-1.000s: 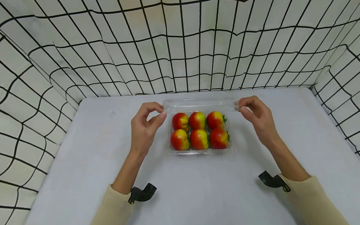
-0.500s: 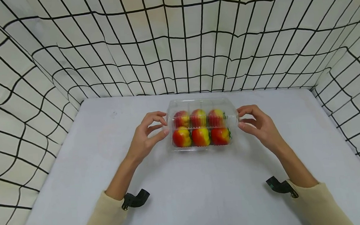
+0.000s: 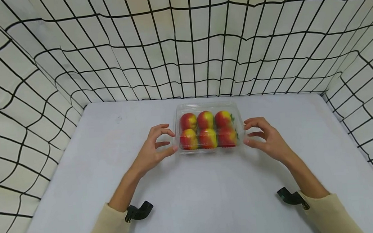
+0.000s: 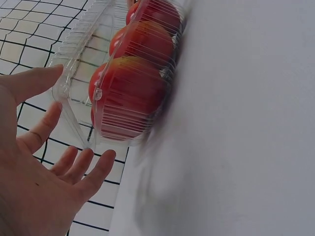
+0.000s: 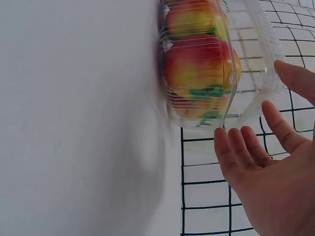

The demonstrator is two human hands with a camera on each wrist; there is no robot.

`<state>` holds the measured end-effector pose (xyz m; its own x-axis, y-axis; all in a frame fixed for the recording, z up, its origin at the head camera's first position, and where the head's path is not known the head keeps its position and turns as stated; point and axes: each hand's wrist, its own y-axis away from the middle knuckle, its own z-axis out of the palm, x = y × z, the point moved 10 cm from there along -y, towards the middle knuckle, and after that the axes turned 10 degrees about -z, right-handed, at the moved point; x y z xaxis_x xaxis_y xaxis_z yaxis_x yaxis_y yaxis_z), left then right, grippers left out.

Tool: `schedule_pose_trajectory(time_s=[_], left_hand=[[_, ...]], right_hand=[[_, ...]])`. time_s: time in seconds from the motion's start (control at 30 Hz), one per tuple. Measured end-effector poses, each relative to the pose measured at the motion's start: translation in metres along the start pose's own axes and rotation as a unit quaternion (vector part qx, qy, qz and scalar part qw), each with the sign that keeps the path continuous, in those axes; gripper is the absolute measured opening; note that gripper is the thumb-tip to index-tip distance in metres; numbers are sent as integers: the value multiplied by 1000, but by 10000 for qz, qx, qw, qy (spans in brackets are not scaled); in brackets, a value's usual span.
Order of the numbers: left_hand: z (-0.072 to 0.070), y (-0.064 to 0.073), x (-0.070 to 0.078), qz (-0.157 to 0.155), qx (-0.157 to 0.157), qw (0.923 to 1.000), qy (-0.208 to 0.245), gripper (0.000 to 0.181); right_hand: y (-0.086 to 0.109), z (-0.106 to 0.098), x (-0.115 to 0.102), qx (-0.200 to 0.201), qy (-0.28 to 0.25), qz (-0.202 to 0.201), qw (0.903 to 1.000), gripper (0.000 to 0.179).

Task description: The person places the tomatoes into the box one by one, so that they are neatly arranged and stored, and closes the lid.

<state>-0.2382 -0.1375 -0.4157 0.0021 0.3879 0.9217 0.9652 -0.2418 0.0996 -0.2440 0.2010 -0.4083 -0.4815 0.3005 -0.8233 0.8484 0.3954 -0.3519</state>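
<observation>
A clear plastic clamshell box (image 3: 195, 151) holds several red-and-yellow, peach-like fruits (image 3: 205, 120) in two rows, some with green leaves. Its hinged lid (image 4: 78, 54) is swung over the fruits; both wrist views show it tilted, with a gap above the base. At the box's left end, my left hand (image 3: 150, 153) holds the lid's corner between thumb and index finger, the other fingers spread below. My right hand (image 3: 269, 141) holds the opposite lid corner (image 5: 270, 86) likewise. Exact fingertip contact is hard to see through the clear plastic.
A white table (image 3: 205, 201) carries the box near its far edge. Black netting (image 3: 191, 51) over pale walls rises behind and at both sides. Black camera mounts (image 3: 139, 210) sit at the cuffs of both beige sleeves.
The lid has swung from the back of the box forward and down over the fruits. Both hands have moved with it toward me, their thumbs and fingers spreading wider.
</observation>
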Motion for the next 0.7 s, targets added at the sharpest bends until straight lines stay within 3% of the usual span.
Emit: schedule_pose_trajectory(time_s=[0.3,0.5,0.7], left_hand=[[4,3,-15,-326,-237,9992,-83,37],[5,1,-23,-575,-307,9979,-38,36],[9,1,-24,-604,-547,9962,298,37]], right_hand=[[4,9,10,-384,177,274,9987,41],[7,15,15,-614,-38,437,9972,43],[8,21,18,-815,-546,482,9940,42]])
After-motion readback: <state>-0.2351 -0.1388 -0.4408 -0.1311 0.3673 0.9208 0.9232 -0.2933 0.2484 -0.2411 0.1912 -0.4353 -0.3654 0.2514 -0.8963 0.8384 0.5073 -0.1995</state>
